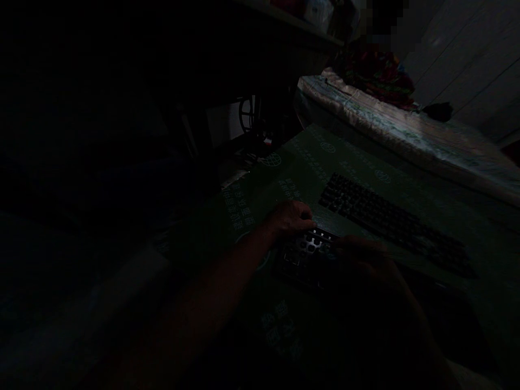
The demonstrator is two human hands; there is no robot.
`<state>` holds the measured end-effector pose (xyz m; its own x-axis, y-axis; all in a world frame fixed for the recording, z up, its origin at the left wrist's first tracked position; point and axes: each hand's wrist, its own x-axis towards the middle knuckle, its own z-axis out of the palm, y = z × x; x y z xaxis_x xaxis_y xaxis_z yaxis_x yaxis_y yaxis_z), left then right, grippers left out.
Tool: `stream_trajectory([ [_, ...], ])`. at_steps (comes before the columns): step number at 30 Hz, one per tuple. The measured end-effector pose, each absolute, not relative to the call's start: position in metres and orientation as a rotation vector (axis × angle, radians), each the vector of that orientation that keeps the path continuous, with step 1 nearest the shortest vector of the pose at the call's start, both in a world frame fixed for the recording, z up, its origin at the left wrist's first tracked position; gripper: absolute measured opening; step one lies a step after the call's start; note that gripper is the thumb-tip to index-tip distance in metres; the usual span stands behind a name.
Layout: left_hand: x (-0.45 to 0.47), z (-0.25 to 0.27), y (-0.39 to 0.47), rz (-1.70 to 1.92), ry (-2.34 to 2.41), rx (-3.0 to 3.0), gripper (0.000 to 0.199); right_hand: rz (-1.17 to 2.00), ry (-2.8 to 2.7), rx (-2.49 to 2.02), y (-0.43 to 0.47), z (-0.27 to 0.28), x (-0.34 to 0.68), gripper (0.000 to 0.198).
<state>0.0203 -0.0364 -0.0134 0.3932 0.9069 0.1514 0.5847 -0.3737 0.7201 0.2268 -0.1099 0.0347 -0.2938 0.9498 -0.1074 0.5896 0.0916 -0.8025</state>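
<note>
Although light is scant: left hand (293, 214), centre, curled at the edge of a keyboard case (312, 245), lower centre — grip uncertain; right hand (368, 257), right of centre, over it — hold cannot be told; key panel (390, 218), right.

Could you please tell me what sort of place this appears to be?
Probably a dimly lit room in a home, perhaps a bedroom. What looks like a mattress with a pale patterned cover lies toward the back, bearing a bundle of colourful cloth, and a green printed sheet is spread before it.
</note>
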Motion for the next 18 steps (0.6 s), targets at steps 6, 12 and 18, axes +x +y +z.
stream_trajectory([
  [6, 0.021, -0.014, -0.037, 0.730, 1.261, 2.057, 0.017, 0.972, -1.988, -1.440, -0.105, 0.019, 0.226, 0.015],
  [12, 0.021, -0.014, -0.036, 0.742, 1.287, 2.025, 0.016, 0.847, -2.080, -1.339, -0.098, 0.011, 0.222, 0.016],
  [18, 0.020, -0.014, -0.035, 0.740, 1.267, 2.039, 0.016, 1.074, -1.896, -1.487, -0.101, 0.026, 0.218, 0.015],
])
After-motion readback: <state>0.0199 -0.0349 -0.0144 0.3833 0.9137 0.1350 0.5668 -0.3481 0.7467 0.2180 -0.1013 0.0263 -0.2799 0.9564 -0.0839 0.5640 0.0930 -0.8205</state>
